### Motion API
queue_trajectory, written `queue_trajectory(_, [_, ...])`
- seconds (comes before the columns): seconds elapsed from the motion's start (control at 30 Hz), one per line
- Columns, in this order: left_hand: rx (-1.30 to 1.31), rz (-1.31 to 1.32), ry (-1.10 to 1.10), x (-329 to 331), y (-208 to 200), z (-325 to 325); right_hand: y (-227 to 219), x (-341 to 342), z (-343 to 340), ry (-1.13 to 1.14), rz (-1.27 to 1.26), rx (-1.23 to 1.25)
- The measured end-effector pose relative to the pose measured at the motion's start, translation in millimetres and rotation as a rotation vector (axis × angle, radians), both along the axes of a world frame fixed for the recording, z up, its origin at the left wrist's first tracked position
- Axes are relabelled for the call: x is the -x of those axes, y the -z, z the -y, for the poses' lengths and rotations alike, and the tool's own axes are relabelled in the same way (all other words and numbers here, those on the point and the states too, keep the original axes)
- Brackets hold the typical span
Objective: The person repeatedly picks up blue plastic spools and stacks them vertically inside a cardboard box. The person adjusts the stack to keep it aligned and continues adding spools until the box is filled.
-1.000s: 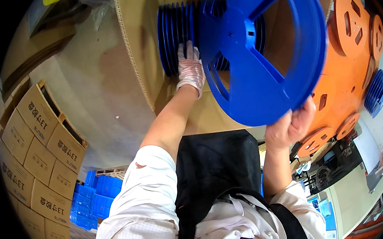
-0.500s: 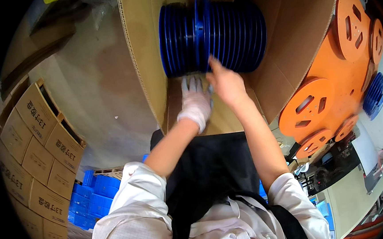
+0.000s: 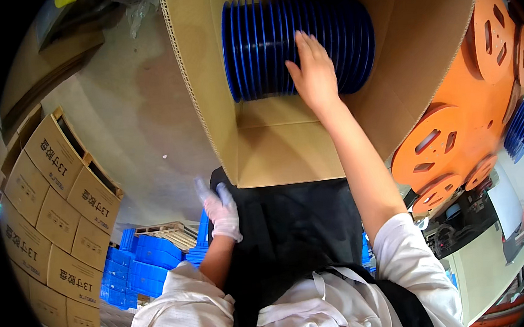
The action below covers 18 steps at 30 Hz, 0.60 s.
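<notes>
We see a big open cardboard box [image 3: 261,145] in front, holding a tight row of blue reels [image 3: 266,48] standing on edge, packed side by side against the far wall; the box floor in front of them is bare cardboard. Our right hand [image 3: 311,72] lies flat on the reels' rims, fingers spread and extended, grip wide open, closed round nothing. Our left hand [image 3: 219,209], in a thin white glove, sits low by the box's near-left corner over the black apron [image 3: 291,234]; fingers loosely extended, no object seen in it, though it's blurred so we can't tell fine detail. Right of the box: a stack of orange reels [image 3: 454,132], partly hidden behind the box flap, w/ more blue reels [image 3: 519,128] beyond, cut off at the rim. Left: stacked printed cartons [image 3: 40,209]; below them blue crates [image 3: 130,270], partly hidden by the sleeve.
</notes>
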State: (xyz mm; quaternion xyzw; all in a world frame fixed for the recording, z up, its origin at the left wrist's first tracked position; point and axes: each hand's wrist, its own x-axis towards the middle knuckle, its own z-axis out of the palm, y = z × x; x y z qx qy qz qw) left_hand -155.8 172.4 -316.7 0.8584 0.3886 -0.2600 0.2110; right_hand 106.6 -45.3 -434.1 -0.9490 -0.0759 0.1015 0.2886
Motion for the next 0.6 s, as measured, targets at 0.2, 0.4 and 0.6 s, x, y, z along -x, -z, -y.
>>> queue_trajectory(0.2, [0.088,-0.436,0.764,-24,51,18,35,24,-24,-0.168,-0.202,0.306])
queue_trajectory(0.4, [0.303,-0.179,0.466,9,85,9,7,96,-2,-0.022,-0.243,0.126])
queue_trajectory(0.6, [0.15,-0.065,0.77,19,94,1,11,78,-20,-0.002,-0.098,-0.057])
